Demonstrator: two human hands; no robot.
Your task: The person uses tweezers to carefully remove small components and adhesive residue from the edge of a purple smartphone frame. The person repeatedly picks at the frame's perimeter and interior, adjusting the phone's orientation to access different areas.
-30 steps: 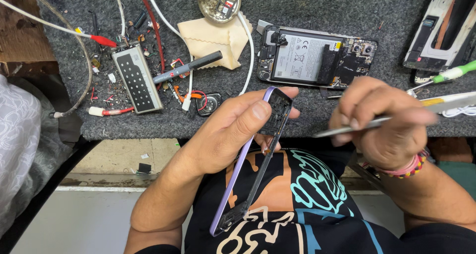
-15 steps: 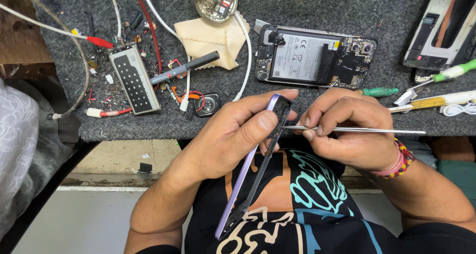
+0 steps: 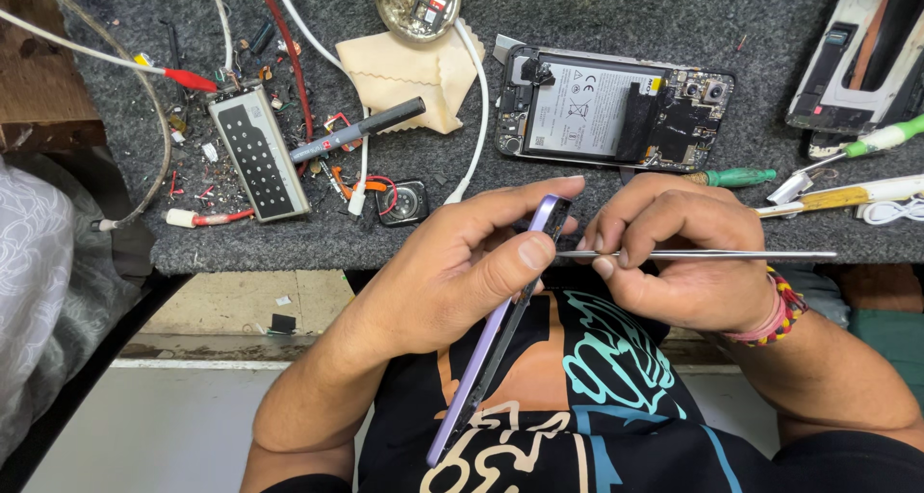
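Two hands busy: left hand [image 3: 452, 272] grips purple phone frame [image 3: 496, 334] edge-on; right hand [image 3: 674, 257] pinches metal tweezers [image 3: 712, 254] at frame's top corner. Step: probing the corner; next needs steady, fine tip placement.

Left hand [image 3: 452, 272] grips purple phone frame [image 3: 496, 334]: smooth, satin plastic or metal, cannot tell. Right hand [image 3: 674, 252] pinches tweezers [image 3: 703, 254]: bare polished metal. Beyond both grips, bench mat [image 3: 616, 12]: grey, rough felt-like cloth. Cream wiping cloth [image 3: 404, 74]: soft, matt.

Grey felt bench [image 3: 616, 12], opened phone [image 3: 616, 108], cloth [image 3: 404, 74], screwdriver [image 3: 736, 177]
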